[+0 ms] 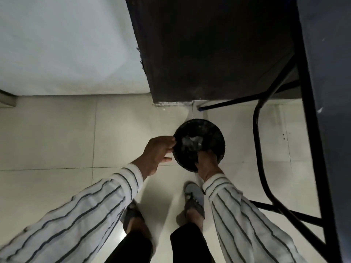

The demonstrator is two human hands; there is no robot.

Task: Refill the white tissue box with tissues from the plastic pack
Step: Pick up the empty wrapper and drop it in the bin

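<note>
Striped sleeves reach down over tiled floor. Left hand (158, 152) at 9 o'clock of black bin (199, 145), fingers pinching its rim. Right hand (208, 161) dips inside at 5 o'clock; finger state unclear. Crumpled clear plastic (190, 141) lies in bin.

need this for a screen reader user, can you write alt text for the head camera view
Looking straight down, a person in striped sleeves reaches both hands to a round black bin on a pale tiled floor: the left hand at its rim, the right hand inside it. A dark cabinet and a black metal frame stand nearby.
</note>
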